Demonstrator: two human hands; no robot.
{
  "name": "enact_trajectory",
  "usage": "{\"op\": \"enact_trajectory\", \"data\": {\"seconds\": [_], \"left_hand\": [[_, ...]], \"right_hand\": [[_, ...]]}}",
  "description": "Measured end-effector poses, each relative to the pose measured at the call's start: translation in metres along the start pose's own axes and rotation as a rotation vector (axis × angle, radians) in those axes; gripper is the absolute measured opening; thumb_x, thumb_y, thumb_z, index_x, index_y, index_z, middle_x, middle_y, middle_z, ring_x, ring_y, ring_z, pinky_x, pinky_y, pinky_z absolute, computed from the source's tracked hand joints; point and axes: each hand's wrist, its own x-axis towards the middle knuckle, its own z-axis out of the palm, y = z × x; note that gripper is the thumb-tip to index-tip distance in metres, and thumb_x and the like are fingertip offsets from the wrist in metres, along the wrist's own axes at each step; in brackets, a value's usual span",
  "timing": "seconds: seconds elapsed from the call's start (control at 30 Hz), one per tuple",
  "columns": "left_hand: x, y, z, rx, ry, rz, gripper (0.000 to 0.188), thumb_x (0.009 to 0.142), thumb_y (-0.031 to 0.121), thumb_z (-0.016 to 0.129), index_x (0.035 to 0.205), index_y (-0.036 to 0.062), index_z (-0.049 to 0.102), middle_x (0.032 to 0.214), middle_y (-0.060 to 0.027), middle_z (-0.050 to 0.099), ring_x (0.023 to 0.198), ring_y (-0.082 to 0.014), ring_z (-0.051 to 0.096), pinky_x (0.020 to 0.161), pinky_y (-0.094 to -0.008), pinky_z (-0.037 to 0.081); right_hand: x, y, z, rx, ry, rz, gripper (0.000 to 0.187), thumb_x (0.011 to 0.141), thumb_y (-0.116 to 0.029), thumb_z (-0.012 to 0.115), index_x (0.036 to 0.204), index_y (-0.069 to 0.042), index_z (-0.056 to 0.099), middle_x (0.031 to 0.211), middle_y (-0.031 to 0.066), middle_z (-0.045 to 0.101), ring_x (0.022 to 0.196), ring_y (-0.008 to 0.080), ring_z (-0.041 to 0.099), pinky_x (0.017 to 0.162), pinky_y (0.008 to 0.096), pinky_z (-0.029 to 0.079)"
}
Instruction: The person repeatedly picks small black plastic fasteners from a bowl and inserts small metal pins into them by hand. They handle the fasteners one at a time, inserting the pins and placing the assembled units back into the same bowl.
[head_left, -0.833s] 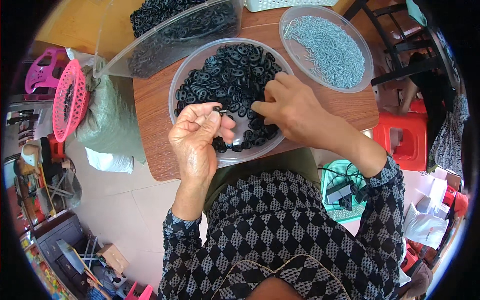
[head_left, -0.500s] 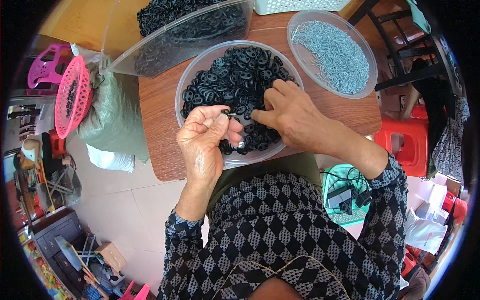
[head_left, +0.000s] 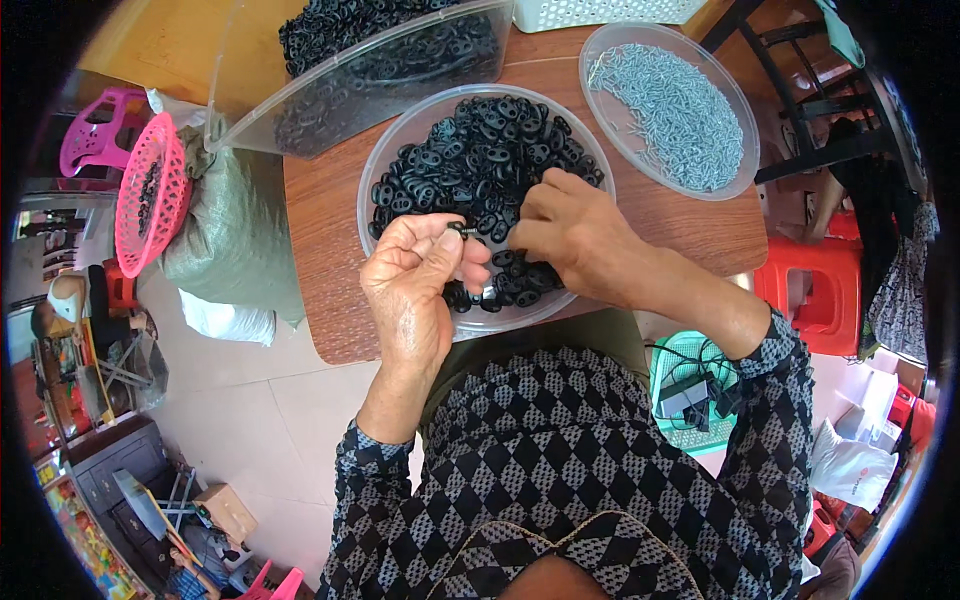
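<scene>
My left hand (head_left: pixel 410 285) pinches a small black plastic piece (head_left: pixel 457 228) between thumb and index finger, above the near left part of a round clear tub (head_left: pixel 372 140). A short silvery screw sticks out of this piece to the right. The tub holds a heap of black two-holed plastic pieces (head_left: pixel 490 140). My right hand (head_left: pixel 580 235) is over the right side of the heap, with its fingers curled down toward the pieces. What its fingertips hold, if anything, is hidden behind the hand.
A round lid-like tray (head_left: pixel 590 85) with many silvery screws (head_left: pixel 680 115) lies at the far right of the wooden table (head_left: pixel 325 280). A clear bin (head_left: pixel 225 130) of black pieces stands at the far left. A pink basket (head_left: pixel 135 220), red stool (head_left: pixel 815 300) and green basket (head_left: pixel 700 440) surround the table.
My right index finger, earlier stretched into the heap toward my left hand, is now curled in with the others. My left hand keeps its pinch. The whole view has shifted slightly.
</scene>
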Motion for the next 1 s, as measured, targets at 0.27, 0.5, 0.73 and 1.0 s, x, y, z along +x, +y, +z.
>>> {"op": "enact_trajectory", "data": {"seconds": [0.27,0.5,0.73,1.0], "left_hand": [[-0.002,0.002,0.005,-0.043,0.017,0.068,0.013,0.087,0.002,0.057,0.099,-0.0052,0.056,0.079,-0.0144,0.064,0.060,-0.0144,0.061,0.051,-0.0228,0.049],[-0.007,0.007,0.010,0.035,0.025,0.104,0.019,0.086,-0.001,0.057,0.105,-0.0046,0.058,0.080,-0.0133,0.064,0.061,-0.0133,0.061,0.050,-0.0212,0.048],[-0.012,0.008,0.012,0.061,0.008,0.137,0.016,0.088,0.000,0.055,0.102,-0.0057,0.056,0.081,-0.0138,0.065,0.061,-0.0128,0.061,0.051,-0.0209,0.049],[-0.014,0.005,0.013,0.152,0.060,0.202,0.017,0.087,0.001,0.057,0.102,-0.0057,0.056,0.079,-0.0117,0.065,0.063,-0.0116,0.061,0.054,-0.0203,0.050]], "right_hand": [[0.014,-0.014,-0.012,0.970,0.111,0.588,0.021,0.078,-0.001,0.065,0.099,-0.001,0.065,0.081,-0.0035,0.058,0.074,0.0023,0.051,0.065,0.0190,0.043],[0.020,-0.019,-0.005,1.168,0.210,0.654,0.020,0.077,-0.002,0.065,0.097,0.000,0.066,0.075,-0.0007,0.061,0.064,0.0036,0.051,0.057,0.0183,0.041],[0.023,-0.019,-0.003,1.375,0.188,0.799,0.020,0.077,-0.004,0.066,0.097,0.000,0.065,0.076,0.0019,0.064,0.063,0.0052,0.053,0.054,0.0190,0.039],[0.022,-0.023,0.003,1.275,0.212,0.746,0.018,0.078,-0.004,0.065,0.096,0.001,0.065,0.077,0.0045,0.066,0.062,0.0061,0.057,0.053,0.0179,0.041]]}}
